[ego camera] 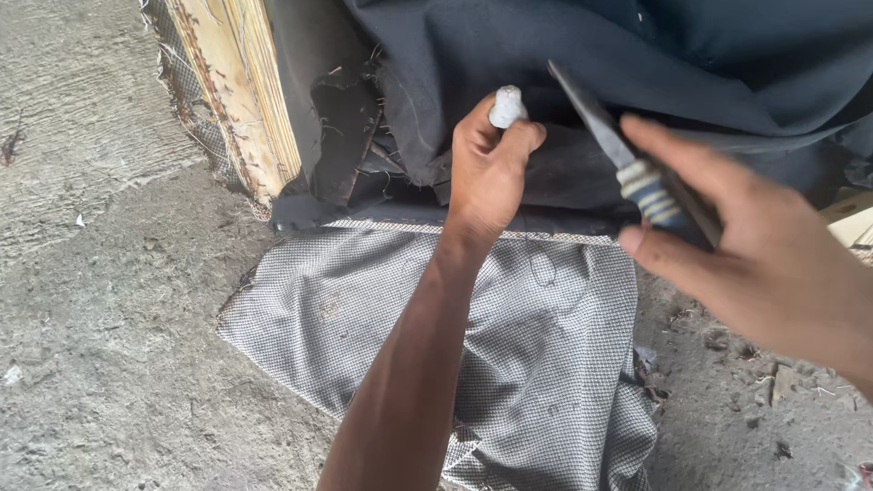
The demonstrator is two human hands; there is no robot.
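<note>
My left hand (pixel 486 173) is closed around a small grey-white stub, likely a chalk piece (pixel 506 106), whose tip sticks up above my fist. It hovers over dark navy fabric (pixel 509 45) draped over a wooden frame. My right hand (pixel 764 255) grips a flat dark blade-like tool (pixel 591 114) by its handle, which is wrapped in blue and white bands (pixel 647 193). The blade points up and left toward the dark cloth, just right of my left hand.
A grey checked fabric (pixel 382 309) lies spread on the rough concrete floor (pixel 100 309) under my left forearm. A pale wooden frame edge (pixel 238 91) with torn mesh stands at the upper left. Small debris litters the floor at the right.
</note>
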